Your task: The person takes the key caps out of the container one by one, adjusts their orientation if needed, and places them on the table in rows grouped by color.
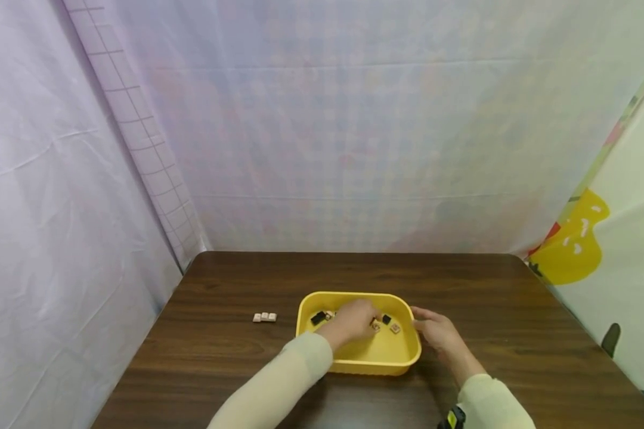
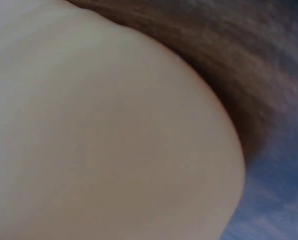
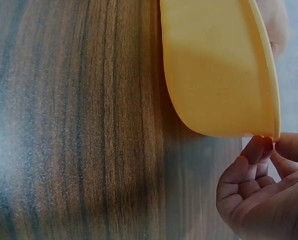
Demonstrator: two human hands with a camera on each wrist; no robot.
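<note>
A yellow plastic bin (image 1: 372,363) stands on the dark wooden table, with several small square pieces inside, some black (image 1: 318,318) and some cream with dark marks (image 1: 395,328). My left hand (image 1: 352,319) reaches down into it from the near left, among these pieces. Its fingertips are mostly hidden behind the hand, and I cannot tell whether they hold a piece. At the bin's right end, my right hand (image 1: 439,331) pinches the rim between thumb and fingers. The right wrist view shows this grip of the right hand (image 3: 259,195) on the bin's wall (image 3: 214,75) closely.
Left of the bin, three small cream pieces (image 1: 265,317) lie side by side in a short row on the table (image 1: 220,357). Pale cloth curtains (image 1: 343,149) hang behind and at both sides. A sleeve fills most of the left wrist view.
</note>
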